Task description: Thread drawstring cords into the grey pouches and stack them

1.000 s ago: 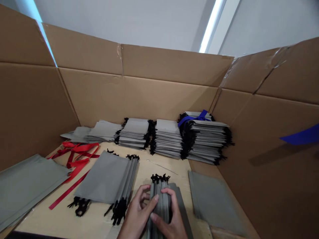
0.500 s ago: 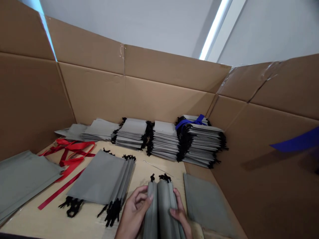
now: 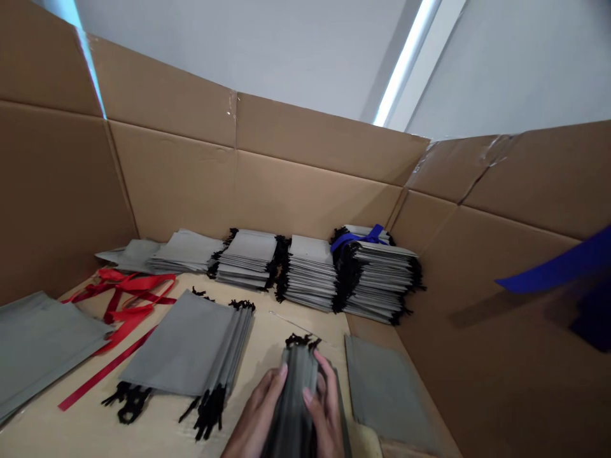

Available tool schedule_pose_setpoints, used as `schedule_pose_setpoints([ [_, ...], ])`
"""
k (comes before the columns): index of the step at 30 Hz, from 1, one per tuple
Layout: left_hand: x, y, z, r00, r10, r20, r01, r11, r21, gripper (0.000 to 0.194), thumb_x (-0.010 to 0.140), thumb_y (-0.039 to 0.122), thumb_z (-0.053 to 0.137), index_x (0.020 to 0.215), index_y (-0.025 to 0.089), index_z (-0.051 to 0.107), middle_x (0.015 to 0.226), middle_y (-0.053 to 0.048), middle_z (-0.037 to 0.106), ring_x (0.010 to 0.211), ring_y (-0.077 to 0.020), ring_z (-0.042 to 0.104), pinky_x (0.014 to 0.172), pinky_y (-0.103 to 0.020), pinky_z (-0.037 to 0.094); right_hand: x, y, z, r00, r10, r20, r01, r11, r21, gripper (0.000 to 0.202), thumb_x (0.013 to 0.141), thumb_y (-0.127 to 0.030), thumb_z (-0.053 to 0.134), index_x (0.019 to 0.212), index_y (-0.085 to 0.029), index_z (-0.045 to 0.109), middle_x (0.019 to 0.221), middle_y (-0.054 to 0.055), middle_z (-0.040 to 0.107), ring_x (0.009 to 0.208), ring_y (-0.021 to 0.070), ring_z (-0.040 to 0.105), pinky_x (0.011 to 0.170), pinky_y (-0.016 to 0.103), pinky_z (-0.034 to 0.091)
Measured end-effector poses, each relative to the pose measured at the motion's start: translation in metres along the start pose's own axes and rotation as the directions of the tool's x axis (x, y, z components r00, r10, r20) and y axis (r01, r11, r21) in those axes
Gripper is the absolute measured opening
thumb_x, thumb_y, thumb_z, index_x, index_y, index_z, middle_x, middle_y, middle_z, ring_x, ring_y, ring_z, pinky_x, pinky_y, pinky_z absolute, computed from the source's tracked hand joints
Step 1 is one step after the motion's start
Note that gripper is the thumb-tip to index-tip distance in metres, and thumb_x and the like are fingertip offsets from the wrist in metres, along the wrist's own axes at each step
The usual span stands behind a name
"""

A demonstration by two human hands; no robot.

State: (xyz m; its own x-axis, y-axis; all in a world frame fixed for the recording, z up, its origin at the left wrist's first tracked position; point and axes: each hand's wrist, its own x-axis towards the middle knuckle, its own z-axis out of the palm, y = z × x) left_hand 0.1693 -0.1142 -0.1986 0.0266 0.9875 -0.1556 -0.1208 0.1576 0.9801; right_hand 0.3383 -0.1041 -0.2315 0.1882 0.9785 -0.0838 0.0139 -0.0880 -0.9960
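At the bottom centre I hold a bundle of grey drawstring bags (image 3: pixel 296 388) upright, black cord ends showing at its far end. My left hand (image 3: pixel 264 407) presses the bundle's left side, thumb along the edge. On the right side, my right hand (image 3: pixel 324 404) grips it with thumb in front and fingers behind. The near end of the bundle is blurred and cut off by the frame. Left of my hands lies a fanned stack of grey bags (image 3: pixel 179 343) with black cords. To the right is a flat grey fabric piece (image 3: pixel 389 388) without visible cords.
Cardboard walls (image 3: pixel 310 172) enclose the pale work surface. Along the back stand several bag stacks (image 3: pixel 310 273), the rightmost stack (image 3: pixel 379 280) topped by a blue ribbon (image 3: pixel 356 239). Red ribbon (image 3: pixel 138 289) and grey fabric sheets (image 3: pixel 45 350) lie left. Another blue ribbon (image 3: pixel 558 264) hangs at right.
The bundle was parted in the middle with a gap between two halves; now the halves are pressed together. My hands have come closer to each other, and the view has shifted slightly.
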Motion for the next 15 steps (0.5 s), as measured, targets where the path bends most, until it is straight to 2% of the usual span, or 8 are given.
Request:
schedule_pose_setpoints([
  [2, 0.005, 0.007, 0.0, 0.998, -0.04, 0.042, 0.04, 0.999, 0.003, 0.075, 0.064, 0.063, 0.091, 0.128, 0.026, 0.079, 0.139, -0.014, 0.076, 0.14, -0.0465, 0.06, 0.118, -0.056, 0.049, 0.001, -0.003, 0.011, 0.998, 0.04, 0.038, -0.042, 0.998, 0.041, 0.076, 0.103, -0.072, 0.047, 0.166, -0.031, 0.038, 0.15, 0.013, 0.066, 0.113, 0.0307, 0.076, 0.082, 0.038, 0.065],
  [4, 0.015, 0.014, 0.007, 0.992, -0.065, 0.104, 0.065, 0.998, 0.001, 0.064, 0.071, 0.054, 0.089, 0.123, 0.018, 0.078, 0.12, -0.015, 0.082, 0.12, -0.0404, 0.074, 0.109, -0.049, 0.056, 0.005, 0.001, 0.016, 0.999, 0.024, 0.038, -0.027, 0.997, 0.075, 0.079, 0.101, -0.076, 0.046, 0.163, -0.027, 0.043, 0.135, 0.014, 0.074, 0.1, 0.0286, 0.078, 0.079, 0.038, 0.065],
  [7, 0.025, 0.015, 0.018, 0.99, -0.035, 0.134, 0.036, 0.999, -0.009, 0.05, 0.071, 0.035, 0.088, 0.116, 0.018, 0.075, 0.113, -0.011, 0.083, 0.112, -0.0337, 0.076, 0.107, -0.042, 0.057, 0.008, 0.008, 0.011, 0.998, -0.019, 0.055, 0.014, 0.997, 0.081, 0.073, 0.1, -0.079, 0.045, 0.147, -0.026, 0.062, 0.129, 0.013, 0.077, 0.106, 0.0297, 0.077, 0.085, 0.039, 0.064],
  [8, 0.026, 0.013, 0.019, 0.994, -0.04, 0.105, 0.043, 0.999, -0.021, 0.052, 0.069, 0.032, 0.087, 0.118, 0.019, 0.074, 0.118, -0.012, 0.082, 0.117, -0.0343, 0.074, 0.109, -0.042, 0.056, 0.008, 0.007, 0.005, 0.999, -0.027, 0.047, 0.024, 0.998, 0.057, 0.071, 0.099, -0.079, 0.047, 0.143, -0.026, 0.065, 0.132, 0.013, 0.076, 0.112, 0.0313, 0.075, 0.089, 0.04, 0.063],
  [10, 0.025, 0.007, 0.015, 0.997, -0.07, 0.023, 0.071, 0.996, -0.047, 0.068, 0.066, 0.035, 0.086, 0.131, 0.02, 0.069, 0.138, -0.015, 0.075, 0.136, -0.0377, 0.065, 0.116, -0.044, 0.052, 0.006, 0.002, -0.01, 0.996, -0.054, -0.069, 0.051, 0.998, -0.042, 0.071, 0.094, -0.078, 0.059, 0.142, -0.026, 0.067, 0.146, 0.015, 0.068, 0.128, 0.0369, 0.068, 0.098, 0.044, 0.061],
  [12, 0.021, 0.002, 0.005, 0.996, -0.072, -0.05, 0.071, 0.997, -0.036, 0.091, 0.064, 0.042, 0.089, 0.146, 0.017, 0.059, 0.158, -0.019, 0.06, 0.153, -0.0398, 0.049, 0.125, -0.045, 0.044, 0.005, -0.007, -0.029, 0.966, -0.102, -0.236, 0.074, 0.99, -0.124, 0.085, 0.083, -0.074, 0.076, 0.152, -0.026, 0.059, 0.161, 0.016, 0.054, 0.144, 0.0425, 0.055, 0.108, 0.049, 0.057],
  [13, 0.018, 0.0, -0.001, 0.996, -0.057, -0.065, 0.056, 0.998, -0.012, 0.099, 0.063, 0.046, 0.091, 0.15, 0.016, 0.055, 0.164, -0.02, 0.054, 0.157, -0.0403, 0.043, 0.127, -0.045, 0.04, 0.004, -0.011, -0.038, 0.958, -0.105, -0.265, 0.077, 0.99, -0.116, 0.096, 0.078, -0.072, 0.083, 0.157, -0.026, 0.053, 0.165, 0.017, 0.05, 0.147, 0.0437, 0.052, 0.108, 0.051, 0.056],
  [15, 0.014, -0.002, -0.015, 0.999, -0.029, -0.034, 0.031, 0.999, 0.042, 0.107, 0.063, 0.053, 0.092, 0.154, 0.015, 0.051, 0.167, -0.02, 0.049, 0.16, -0.0405, 0.037, 0.129, -0.044, 0.037, 0.003, -0.019, -0.052, 0.987, -0.057, -0.148, 0.057, 0.998, -0.001, 0.103, 0.073, -0.067, 0.089, 0.158, -0.025, 0.05, 0.16, 0.018, 0.056, 0.143, 0.0429, 0.058, 0.105, 0.051, 0.06],
])
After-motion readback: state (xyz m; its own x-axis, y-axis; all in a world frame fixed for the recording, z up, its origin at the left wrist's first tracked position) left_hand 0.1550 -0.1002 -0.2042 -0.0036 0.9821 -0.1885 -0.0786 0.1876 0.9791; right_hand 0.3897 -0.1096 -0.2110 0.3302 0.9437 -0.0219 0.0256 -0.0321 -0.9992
